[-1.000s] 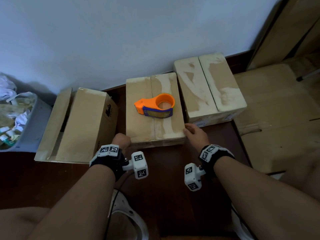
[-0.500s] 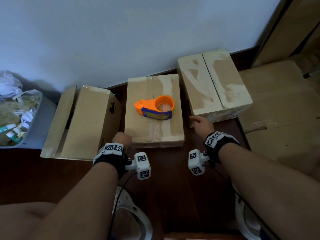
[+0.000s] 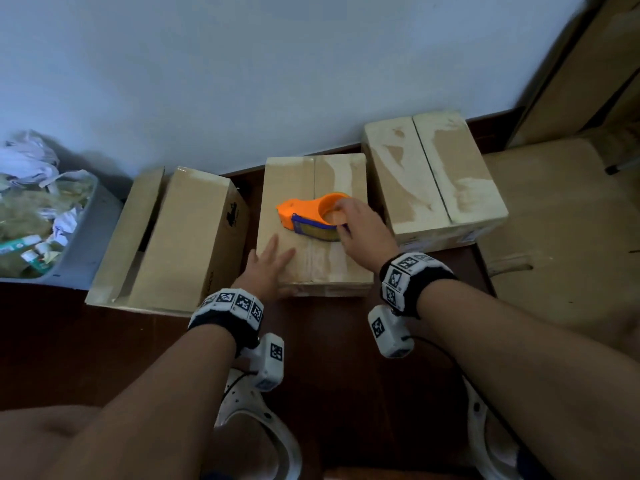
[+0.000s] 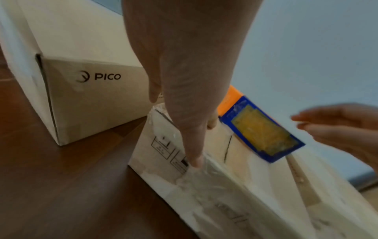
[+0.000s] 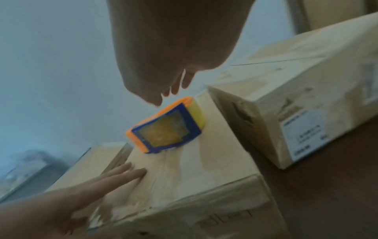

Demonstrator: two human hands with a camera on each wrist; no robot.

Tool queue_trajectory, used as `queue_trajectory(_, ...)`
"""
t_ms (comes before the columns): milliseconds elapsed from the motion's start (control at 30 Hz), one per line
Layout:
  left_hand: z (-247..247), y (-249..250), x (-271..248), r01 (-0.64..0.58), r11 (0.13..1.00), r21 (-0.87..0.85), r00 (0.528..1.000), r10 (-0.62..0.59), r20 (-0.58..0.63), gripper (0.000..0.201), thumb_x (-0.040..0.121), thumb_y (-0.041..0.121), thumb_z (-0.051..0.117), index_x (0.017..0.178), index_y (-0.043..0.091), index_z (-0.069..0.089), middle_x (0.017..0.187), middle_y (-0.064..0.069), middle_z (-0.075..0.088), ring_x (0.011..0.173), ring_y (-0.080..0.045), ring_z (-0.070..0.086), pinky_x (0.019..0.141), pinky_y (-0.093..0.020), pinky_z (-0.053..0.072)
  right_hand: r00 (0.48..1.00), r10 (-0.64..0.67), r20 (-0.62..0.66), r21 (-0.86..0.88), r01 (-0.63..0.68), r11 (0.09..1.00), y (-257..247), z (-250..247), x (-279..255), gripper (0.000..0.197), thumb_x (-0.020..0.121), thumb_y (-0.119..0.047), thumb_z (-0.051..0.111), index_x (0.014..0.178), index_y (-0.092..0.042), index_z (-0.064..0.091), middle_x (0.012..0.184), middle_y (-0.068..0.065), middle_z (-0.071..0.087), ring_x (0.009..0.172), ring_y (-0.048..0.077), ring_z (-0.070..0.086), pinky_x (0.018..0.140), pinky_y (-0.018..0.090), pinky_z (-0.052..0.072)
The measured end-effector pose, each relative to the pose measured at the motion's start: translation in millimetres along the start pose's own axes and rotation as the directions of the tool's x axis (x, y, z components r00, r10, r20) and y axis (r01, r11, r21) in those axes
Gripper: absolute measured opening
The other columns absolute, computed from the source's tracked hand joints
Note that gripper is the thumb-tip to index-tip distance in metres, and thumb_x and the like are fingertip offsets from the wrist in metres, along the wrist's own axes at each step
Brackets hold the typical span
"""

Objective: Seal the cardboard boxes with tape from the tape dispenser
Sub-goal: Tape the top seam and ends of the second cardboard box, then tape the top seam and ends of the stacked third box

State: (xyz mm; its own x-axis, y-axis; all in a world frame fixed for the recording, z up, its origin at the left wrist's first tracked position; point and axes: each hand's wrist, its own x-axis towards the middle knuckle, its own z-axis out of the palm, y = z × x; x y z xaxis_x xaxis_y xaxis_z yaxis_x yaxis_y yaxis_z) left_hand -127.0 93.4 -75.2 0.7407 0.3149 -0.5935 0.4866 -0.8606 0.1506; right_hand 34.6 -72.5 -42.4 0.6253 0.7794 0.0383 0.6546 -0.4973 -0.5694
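Observation:
A closed middle cardboard box (image 3: pixel 325 265) sits on the dark floor with an orange and blue tape dispenser (image 3: pixel 304 214) lying on its top. My right hand (image 3: pixel 360 228) hovers over the dispenser's ring end, fingers loosely spread; the left wrist view shows the right hand (image 4: pixel 337 126) a little apart from the dispenser (image 4: pixel 259 131). My left hand (image 3: pixel 268 263) lies flat on the box's near left corner, fingers straight, thumb down the front face. The right wrist view shows the dispenser (image 5: pixel 165 129) below my right hand (image 5: pixel 169 56) and my left hand (image 5: pixel 114 179) pressing the lid.
A left box (image 3: pixel 183 237) with a side flap standing open is next to the middle one. A closed right box (image 3: pixel 433 174) stands against the wall. A grey bin (image 3: pixel 86 237) of paper waste is far left. Flattened cardboard (image 3: pixel 561 230) lies at the right.
My right hand left the floor beside the right box and rose over the dispenser. My left hand opened from the box's near corner and now lies flat on its top.

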Motion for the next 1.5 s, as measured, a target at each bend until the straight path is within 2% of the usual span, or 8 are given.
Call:
queue_trajectory(233, 9, 6, 4, 0.142, 0.990, 0.020, 0.989, -0.143, 0.033, 0.078, 0.094, 0.022, 0.055, 0.151, 0.038, 0.003, 0.159, -0.003, -0.018, 0.129, -0.040, 0.041, 0.104, -0.046, 0.041, 0.955, 0.081, 0.284, -0.564, 0.098, 0.820, -6, 10, -3, 0.043, 0.088, -0.053, 0.055, 0.110, -0.016, 0.056, 0.102, 0.003, 0.064, 0.100, 0.025, 0.058, 0.104, 0.041, 0.028)
queue_trajectory(433, 3, 23, 16, 0.177, 0.983, 0.037, 0.983, -0.175, -0.055, 0.068, 0.097, 0.035, 0.051, 0.151, 0.032, 0.010, 0.158, -0.011, -0.009, 0.115, -0.042, 0.052, 0.090, -0.044, 0.046, 0.915, 0.296, 0.273, -0.343, -0.195, 0.919, 15, 5, -13, 0.041, 0.092, -0.051, 0.050, 0.097, -0.012, 0.060, 0.089, 0.006, 0.060, 0.083, 0.026, 0.063, 0.065, 0.033, 0.047)
queue_trajectory(567, -4, 33, 37, 0.223, 0.975, -0.014, 0.972, -0.223, -0.069, 0.063, 0.097, 0.021, 0.049, 0.148, 0.031, 0.013, 0.158, -0.012, -0.008, 0.115, -0.043, 0.052, 0.087, -0.045, 0.046, 0.914, 0.360, 0.189, -0.259, -0.307, 0.916, 17, -9, -17, 0.039, 0.098, -0.043, 0.045, 0.107, -0.007, 0.053, 0.094, 0.012, 0.060, 0.087, 0.031, 0.063, 0.063, 0.034, 0.042)
queue_trajectory(833, -5, 17, 29, 0.080, 0.960, -0.267, 0.969, -0.138, -0.204, 0.058, 0.096, 0.044, 0.047, 0.145, 0.017, 0.031, 0.155, -0.013, 0.013, 0.132, -0.038, 0.039, 0.108, -0.042, 0.035, 0.846, 0.437, 0.305, -0.130, -0.418, 0.899, -1, -9, -21, 0.043, 0.101, -0.037, 0.040, 0.065, -0.015, 0.038, 0.062, 0.004, 0.045, 0.054, 0.019, 0.045, 0.047, 0.030, 0.032)
queue_trajectory(1000, -2, -48, 3, 0.437, 0.876, -0.203, 0.783, -0.482, -0.394, 0.075, 0.095, 0.035, 0.051, 0.152, 0.010, 0.009, 0.161, -0.011, -0.006, 0.148, -0.032, -0.002, 0.117, -0.051, 0.007, 0.829, 0.443, 0.342, -0.175, -0.407, 0.897, -12, 1, -32, 0.039, 0.101, -0.039, 0.040, 0.073, -0.013, 0.042, 0.069, 0.005, 0.048, 0.059, 0.020, 0.049, 0.050, 0.030, 0.035)
queue_trajectory(1133, 6, -81, -24, 0.696, 0.660, -0.281, 0.660, -0.743, -0.109, 0.089, 0.093, 0.043, 0.055, 0.153, 0.009, -0.002, 0.157, -0.025, -0.013, 0.145, -0.041, -0.008, 0.115, -0.058, 0.005, 0.824, 0.426, 0.373, -0.171, -0.390, 0.905, -17, 3, -45, 0.033, 0.101, -0.038, 0.040, 0.090, -0.008, 0.047, 0.078, 0.007, 0.050, 0.073, 0.026, 0.053, 0.062, 0.032, 0.040)
queue_trajectory(1267, 15, -64, -36, 0.722, 0.654, -0.227, 0.672, -0.741, 0.005, 0.088, 0.090, 0.034, 0.062, 0.153, 0.013, 0.003, 0.155, -0.031, 0.002, 0.142, -0.049, 0.008, 0.115, -0.059, 0.015, 0.820, 0.438, 0.370, -0.143, -0.415, 0.898, -18, 12, -59, 0.033, 0.101, -0.039, 0.040, 0.090, -0.008, 0.047, 0.079, 0.007, 0.051, 0.075, 0.025, 0.054, 0.062, 0.033, 0.041)
queue_trajectory(1500, 1, -20, -39, 0.446, 0.890, -0.092, 0.893, -0.435, 0.116, 0.066, 0.084, 0.031, 0.063, 0.143, 0.016, 0.038, 0.144, -0.007, 0.042, 0.128, -0.033, 0.047, 0.105, -0.043, 0.042, 0.821, 0.449, 0.352, -0.102, -0.444, 0.890, -27, 13, -78, 0.038, 0.101, -0.038, 0.041, 0.073, -0.013, 0.041, 0.068, 0.002, 0.045, 0.070, 0.023, 0.052, 0.062, 0.033, 0.041)
